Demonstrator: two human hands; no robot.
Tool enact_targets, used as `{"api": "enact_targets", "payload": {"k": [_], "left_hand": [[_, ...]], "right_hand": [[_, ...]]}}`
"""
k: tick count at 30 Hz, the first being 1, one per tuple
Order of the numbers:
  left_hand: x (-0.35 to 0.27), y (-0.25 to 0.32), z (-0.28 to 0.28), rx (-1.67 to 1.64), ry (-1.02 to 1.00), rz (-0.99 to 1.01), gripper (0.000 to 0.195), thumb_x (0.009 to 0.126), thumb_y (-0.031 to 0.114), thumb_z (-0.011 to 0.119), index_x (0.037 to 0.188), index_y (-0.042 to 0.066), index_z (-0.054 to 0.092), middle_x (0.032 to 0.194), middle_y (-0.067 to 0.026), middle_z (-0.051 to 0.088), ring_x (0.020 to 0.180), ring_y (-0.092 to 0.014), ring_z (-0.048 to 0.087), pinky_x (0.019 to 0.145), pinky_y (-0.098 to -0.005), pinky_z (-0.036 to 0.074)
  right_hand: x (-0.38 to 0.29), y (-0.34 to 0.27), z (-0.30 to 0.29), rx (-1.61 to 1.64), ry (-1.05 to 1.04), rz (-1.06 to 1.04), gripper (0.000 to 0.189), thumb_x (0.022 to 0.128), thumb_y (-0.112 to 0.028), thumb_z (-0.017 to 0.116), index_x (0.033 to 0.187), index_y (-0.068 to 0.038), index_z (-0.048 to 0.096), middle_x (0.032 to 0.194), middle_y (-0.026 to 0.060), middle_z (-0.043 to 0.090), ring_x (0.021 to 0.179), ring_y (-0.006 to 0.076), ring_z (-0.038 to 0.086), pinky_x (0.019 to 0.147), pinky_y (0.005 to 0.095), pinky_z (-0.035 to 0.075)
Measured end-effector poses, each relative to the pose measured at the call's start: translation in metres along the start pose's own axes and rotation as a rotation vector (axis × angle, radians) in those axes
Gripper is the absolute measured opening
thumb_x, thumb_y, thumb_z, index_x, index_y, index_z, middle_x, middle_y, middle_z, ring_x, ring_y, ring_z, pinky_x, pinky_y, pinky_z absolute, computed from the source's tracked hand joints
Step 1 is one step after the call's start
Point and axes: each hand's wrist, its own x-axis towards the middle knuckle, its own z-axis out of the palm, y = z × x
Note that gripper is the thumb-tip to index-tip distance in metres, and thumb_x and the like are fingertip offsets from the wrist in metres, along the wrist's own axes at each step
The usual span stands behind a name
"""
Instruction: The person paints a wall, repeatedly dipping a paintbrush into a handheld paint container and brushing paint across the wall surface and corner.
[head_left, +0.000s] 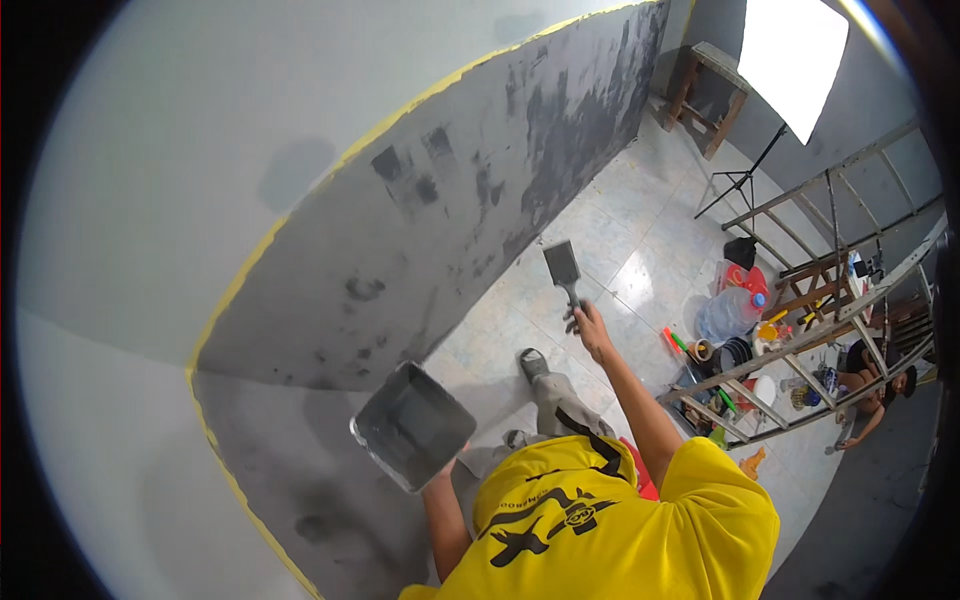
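My right hand (591, 330) grips the handle of a flat, wide-bladed scraper (562, 264), its grey-coated blade pointing away from me. Below and to the left, my left hand (448, 463) holds a square grey tub (412, 427) from its underside and near edge; most of the fingers are hidden behind it. Grey material coats the inside of the tub. Beside both hands rises a wall with a grey lower part (315, 300), patched with darker grey smears. Yellow tape (349, 154) borders this part against the pale wall above.
An aluminium ladder (795, 352) leans across the right. Near it lie a large clear water bottle (727, 313), buckets and tools on the tiled floor (592, 217). A lamp on a tripod (742, 180) and a wooden stool (712, 97) stand farther back. Another person (870, 382) is low at the far right.
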Motion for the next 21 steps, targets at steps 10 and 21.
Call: {"api": "enact_targets", "payload": {"k": [10,21], "left_hand": [[0.088,-0.022,0.033,0.068,0.014,0.061,0.070,0.092,0.051,0.051,0.148,0.016,0.030,0.150,-0.0111,0.029,0.131,-0.041,0.035,0.069,-0.0547,0.051],[0.146,-0.058,0.042,0.156,0.104,0.218,0.072,0.092,0.056,0.049,0.148,0.016,0.029,0.152,-0.0129,0.027,0.128,-0.041,0.039,0.067,-0.0536,0.052]], "right_hand": [[0.262,-0.147,0.096,0.008,-0.014,-0.521,0.025,0.091,-0.013,0.048,0.114,-0.004,0.044,0.079,0.0031,0.046,0.068,0.0115,0.043,0.060,0.0279,0.035],[0.343,-0.156,0.158,-0.192,0.047,-0.584,0.024,0.094,-0.017,0.047,0.110,0.001,0.046,0.077,0.0245,0.055,0.076,0.0456,0.054,0.067,0.0501,0.038]]}}
